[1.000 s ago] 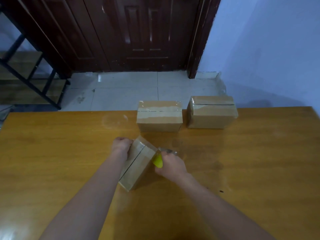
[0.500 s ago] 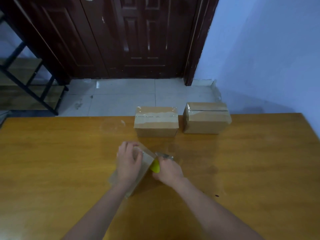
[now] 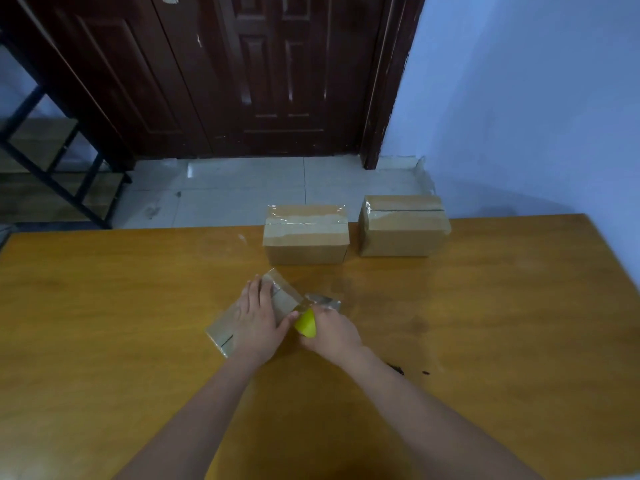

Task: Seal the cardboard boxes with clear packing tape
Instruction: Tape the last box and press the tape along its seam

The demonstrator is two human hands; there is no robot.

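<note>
A small cardboard box [image 3: 224,329] lies at an angle on the wooden table [image 3: 485,323], with clear tape along its top seam. My left hand [image 3: 258,317] presses flat on top of the box, fingers straight. Just right of the box, my right hand [image 3: 330,332] grips a tape dispenser [image 3: 311,315] with a yellow handle and a metal head. Clear tape runs from the dispenser to the box's right end. Two more cardboard boxes stand at the table's far edge, one in the middle [image 3: 306,233] and one to its right [image 3: 403,225], both with tape on top.
Beyond the table's far edge are a tiled floor, a dark wooden door [image 3: 263,74] and a blue wall on the right. A black metal shelf frame [image 3: 52,157] stands at the far left. Small dark specks [image 3: 398,368] lie on the table near my right forearm.
My left hand moved from gripping the box's left end to lying flat on its top. The box now lies lower under the hand. The right hand stayed beside it with the dispenser.
</note>
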